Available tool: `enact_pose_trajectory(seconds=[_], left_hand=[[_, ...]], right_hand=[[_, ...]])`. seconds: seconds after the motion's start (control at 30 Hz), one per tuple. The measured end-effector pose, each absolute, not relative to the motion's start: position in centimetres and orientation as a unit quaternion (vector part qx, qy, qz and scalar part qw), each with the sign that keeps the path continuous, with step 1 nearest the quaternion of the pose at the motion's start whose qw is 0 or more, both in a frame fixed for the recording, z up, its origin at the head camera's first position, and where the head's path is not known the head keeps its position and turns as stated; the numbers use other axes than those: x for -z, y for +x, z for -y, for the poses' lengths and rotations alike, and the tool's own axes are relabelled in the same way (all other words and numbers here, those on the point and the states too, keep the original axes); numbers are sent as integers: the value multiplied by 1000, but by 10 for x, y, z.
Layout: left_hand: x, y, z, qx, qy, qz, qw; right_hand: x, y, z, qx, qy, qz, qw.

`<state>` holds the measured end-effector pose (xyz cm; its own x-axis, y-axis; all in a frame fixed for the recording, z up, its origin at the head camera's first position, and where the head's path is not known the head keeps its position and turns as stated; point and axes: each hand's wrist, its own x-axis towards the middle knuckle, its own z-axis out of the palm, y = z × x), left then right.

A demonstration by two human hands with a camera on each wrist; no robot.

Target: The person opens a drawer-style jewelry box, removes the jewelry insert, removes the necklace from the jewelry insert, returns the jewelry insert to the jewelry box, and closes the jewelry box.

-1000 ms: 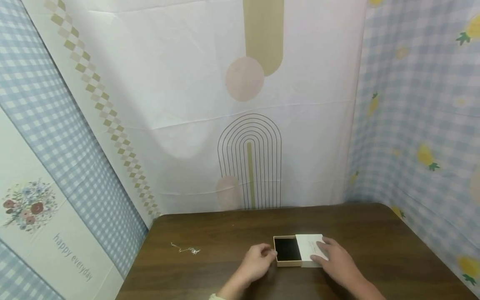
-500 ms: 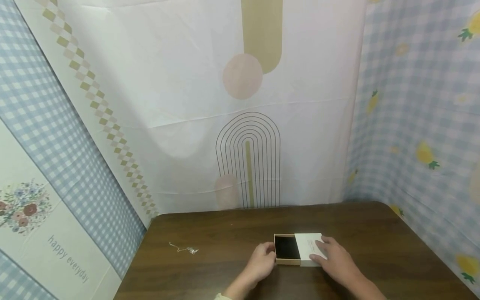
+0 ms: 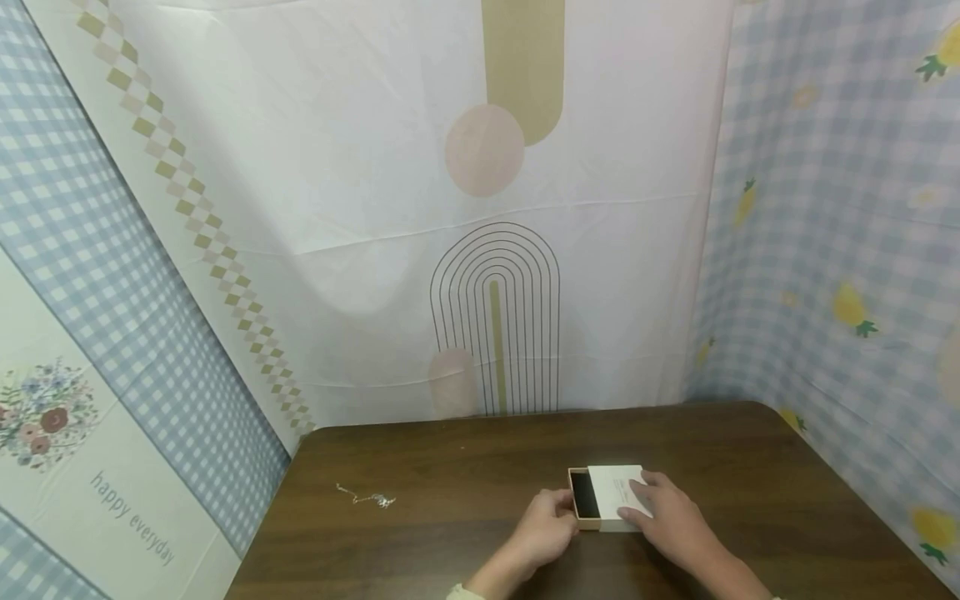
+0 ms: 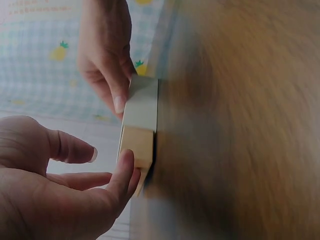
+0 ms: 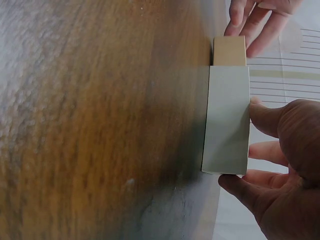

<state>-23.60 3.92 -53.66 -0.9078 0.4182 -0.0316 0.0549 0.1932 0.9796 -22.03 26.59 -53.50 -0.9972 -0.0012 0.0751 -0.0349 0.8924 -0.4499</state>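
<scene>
A small white slide-out box sits on the brown table. From the left end of its white sleeve [image 3: 609, 493] sticks a tan tray [image 3: 589, 525] with a black inside; the visible part holds nothing. My left hand [image 3: 546, 528] touches the tray's left end with its fingertips, and in the left wrist view the thumb stands off the tan end [image 4: 137, 141]. Over the sleeve's right end, my right hand [image 3: 675, 521] holds it, thumb on top and a finger against the end face of the sleeve [image 5: 227, 122]. A thin silvery chain [image 3: 384, 501] lies loose on the left.
The dark wood table [image 3: 435, 458] has rounded back corners. Behind it hangs a white printed cloth [image 3: 360, 208]. Blue checked cloths stand at the left and at the right [image 3: 832, 250].
The tray has slid rightward into the sleeve, so less of the black inside shows. My left hand has moved right with it. The right hand and the chain have stayed in place.
</scene>
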Motion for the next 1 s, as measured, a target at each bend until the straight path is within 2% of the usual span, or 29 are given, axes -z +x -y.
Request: enact_pose_trajectory(seconds=[0.5,0.77,1.0], left_hand=[[535,-229,-65,-548,179,-805,141],[536,-224,-62,-570,164,-791,147],[530,-217,-47,-541,161,-815,129]], right_hand=[[534,-220,-266,-223,20,974,37],[535,-222,-264,-220,22,975,31],[538,-223,-268,-216,28,976,29]])
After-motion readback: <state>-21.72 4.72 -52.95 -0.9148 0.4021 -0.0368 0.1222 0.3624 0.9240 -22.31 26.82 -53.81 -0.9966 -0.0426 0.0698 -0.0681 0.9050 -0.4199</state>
